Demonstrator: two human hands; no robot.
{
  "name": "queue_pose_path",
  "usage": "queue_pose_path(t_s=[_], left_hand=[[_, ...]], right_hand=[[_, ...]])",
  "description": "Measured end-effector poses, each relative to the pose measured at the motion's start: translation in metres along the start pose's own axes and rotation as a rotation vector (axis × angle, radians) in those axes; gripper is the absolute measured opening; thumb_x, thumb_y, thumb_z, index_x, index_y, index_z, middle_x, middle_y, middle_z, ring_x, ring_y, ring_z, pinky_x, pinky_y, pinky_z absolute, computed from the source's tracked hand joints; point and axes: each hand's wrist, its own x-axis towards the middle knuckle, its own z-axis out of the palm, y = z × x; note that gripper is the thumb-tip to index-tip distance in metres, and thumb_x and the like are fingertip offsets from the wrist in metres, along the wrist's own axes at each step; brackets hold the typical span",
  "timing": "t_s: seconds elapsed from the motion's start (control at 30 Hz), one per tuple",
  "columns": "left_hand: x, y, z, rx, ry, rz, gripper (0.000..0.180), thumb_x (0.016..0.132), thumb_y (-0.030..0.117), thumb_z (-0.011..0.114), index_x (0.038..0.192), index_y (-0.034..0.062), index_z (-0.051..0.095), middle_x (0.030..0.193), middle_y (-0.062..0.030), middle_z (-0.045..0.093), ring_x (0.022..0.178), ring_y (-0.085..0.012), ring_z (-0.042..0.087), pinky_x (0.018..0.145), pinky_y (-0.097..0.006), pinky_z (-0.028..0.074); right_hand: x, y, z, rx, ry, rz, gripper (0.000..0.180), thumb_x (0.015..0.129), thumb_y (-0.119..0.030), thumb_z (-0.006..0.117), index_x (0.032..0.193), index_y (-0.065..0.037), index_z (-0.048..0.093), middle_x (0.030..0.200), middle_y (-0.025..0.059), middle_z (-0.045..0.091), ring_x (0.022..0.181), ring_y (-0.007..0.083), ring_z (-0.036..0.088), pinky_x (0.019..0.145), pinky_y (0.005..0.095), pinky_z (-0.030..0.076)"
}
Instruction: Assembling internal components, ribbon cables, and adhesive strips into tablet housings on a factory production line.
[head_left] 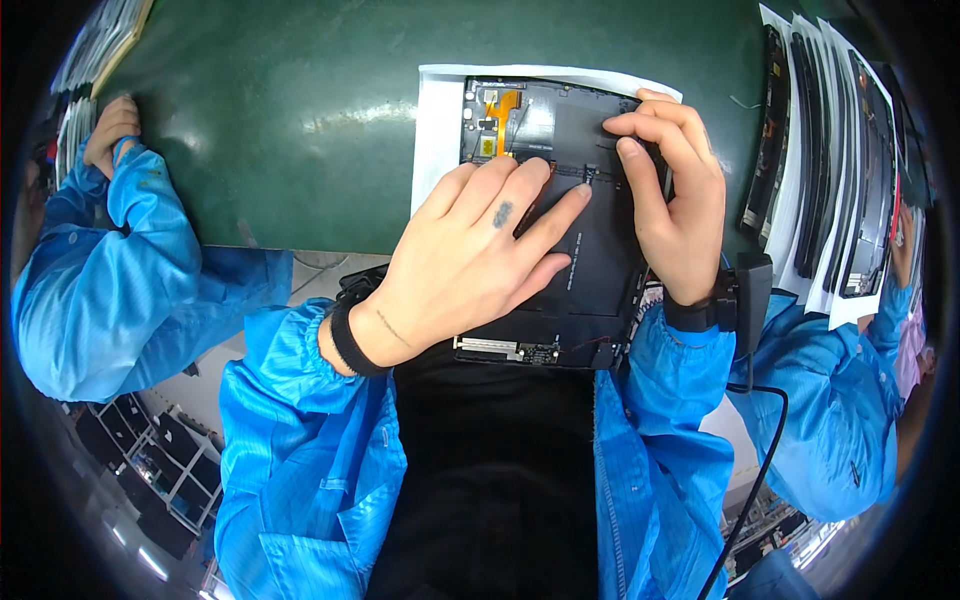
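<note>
An opened tablet (600, 260) lies with its inside facing up, showing black panels, small boards and an orange flex cable (508, 108) near its upper left. Beneath its far part is a white foam sheet (432, 150). Across the tablet's left side spreads my left hand (480, 240), palm down and fingers stretched out. Its index fingertip touches a small connector (590, 174) near the tablet's middle. At the upper right edge, my right hand (680, 180) is curved with thumb and index finger apart; no object shows between them. What lies under my left palm is hidden.
On the right of the green table (300, 120) stands a row of tablet parts (815, 160) parted by white sheets. More stacked sheets (105, 45) are at the far left. Co-workers in blue sleeves (110, 260) sit on both sides. A black cable (770, 440) hangs by my right arm.
</note>
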Motion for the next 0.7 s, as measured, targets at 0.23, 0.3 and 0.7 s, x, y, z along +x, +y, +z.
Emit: queue_pose_path(t_s=[0.23,0.3,0.7], left_hand=[[0.009,-0.002,0.001,0.036,-0.007,0.016,0.059,0.088,0.036,0.081,0.145,0.0246,0.068,0.128,-0.0095,0.056,0.119,-0.0313,0.055,0.100,-0.044,0.046],[0.007,-0.002,0.003,0.033,0.007,0.020,0.059,0.087,0.036,0.081,0.144,0.0265,0.069,0.128,-0.0101,0.055,0.119,-0.0319,0.054,0.100,-0.044,0.046],[-0.012,0.008,-0.002,-0.006,-0.013,0.100,0.060,0.077,0.036,0.090,0.135,0.0285,0.075,0.142,-0.0163,0.054,0.129,-0.0376,0.054,0.113,-0.057,0.045]], right_hand=[[-0.001,0.002,-0.002,-0.032,-0.004,-0.027,0.019,0.097,-0.002,0.065,0.112,-0.006,0.076,0.119,0.0153,0.072,0.125,0.0364,0.065,0.109,0.0450,0.046],[-0.001,0.002,-0.001,-0.058,0.001,-0.046,0.020,0.097,-0.002,0.065,0.112,-0.006,0.076,0.119,0.0149,0.072,0.125,0.0362,0.065,0.109,0.0453,0.046],[-0.001,0.001,0.000,-0.101,0.010,-0.047,0.020,0.095,-0.002,0.067,0.112,-0.009,0.076,0.117,0.0118,0.073,0.123,0.0351,0.067,0.106,0.0464,0.048]])
